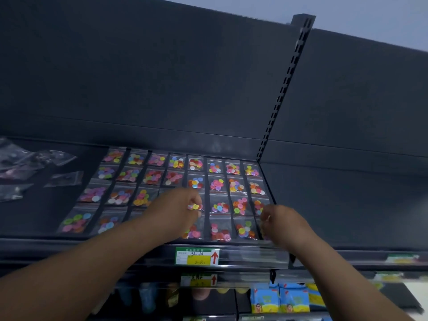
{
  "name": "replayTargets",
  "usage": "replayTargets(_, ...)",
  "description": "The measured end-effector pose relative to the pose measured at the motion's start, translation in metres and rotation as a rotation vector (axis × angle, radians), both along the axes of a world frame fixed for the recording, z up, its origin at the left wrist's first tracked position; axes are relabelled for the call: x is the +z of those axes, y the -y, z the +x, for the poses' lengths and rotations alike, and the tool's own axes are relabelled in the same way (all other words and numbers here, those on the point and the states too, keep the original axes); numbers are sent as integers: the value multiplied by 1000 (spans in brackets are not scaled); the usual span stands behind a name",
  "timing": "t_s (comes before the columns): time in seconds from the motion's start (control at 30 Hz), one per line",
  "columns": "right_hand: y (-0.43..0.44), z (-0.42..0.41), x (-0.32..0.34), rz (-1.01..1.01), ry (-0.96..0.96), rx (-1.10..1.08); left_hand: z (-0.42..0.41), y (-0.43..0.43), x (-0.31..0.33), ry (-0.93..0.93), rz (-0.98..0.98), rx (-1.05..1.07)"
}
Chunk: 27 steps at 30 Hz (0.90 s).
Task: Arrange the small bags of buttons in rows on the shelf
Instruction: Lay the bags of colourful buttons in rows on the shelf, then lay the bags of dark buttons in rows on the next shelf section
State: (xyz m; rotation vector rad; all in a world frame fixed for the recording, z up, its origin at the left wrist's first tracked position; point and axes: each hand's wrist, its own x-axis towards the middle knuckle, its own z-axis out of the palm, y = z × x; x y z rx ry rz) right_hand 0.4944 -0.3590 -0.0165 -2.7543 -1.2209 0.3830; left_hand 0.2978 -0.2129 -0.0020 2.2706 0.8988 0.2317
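Several small clear bags of coloured buttons (195, 183) lie in neat rows on the dark shelf (53, 205), filling its right part. My left hand (176, 209) hovers over the middle of the rows, fingers pinched on a bag of buttons (195, 206) in the third row. My right hand (281, 222) is at the right end of the front rows, fingers curled on a bag there; that bag is mostly hidden under the hand. My left forearm covers some bags in the front rows.
Loose clear bags (62, 178) lie scattered at the shelf's left end. A slotted upright post (284, 89) bounds the rows on the right. A green and yellow price label (196, 257) sits on the shelf's front edge. Blue packets (280, 300) fill a lower shelf.
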Motion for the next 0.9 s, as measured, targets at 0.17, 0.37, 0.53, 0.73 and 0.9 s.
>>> replayTargets(0.17, -25, -20, 16, 195, 71, 117, -10, -14, 6, 22, 64, 41)
replayTargets(0.37, -80, -64, 32, 291, 60, 310, -46, -45, 12, 23, 164, 155)
replayTargets(0.53, -142, -115, 40, 321, 42, 510, -102, -84, 19, -21, 222, 269)
replayTargets(0.73, -220, -191, 49, 301, -26, 694, -180, -144, 20, -113, 249, 391)
replayTargets(0.9, -285, -243, 43, 205, -97, 747, -249, -204, 17, -202, 207, 463)
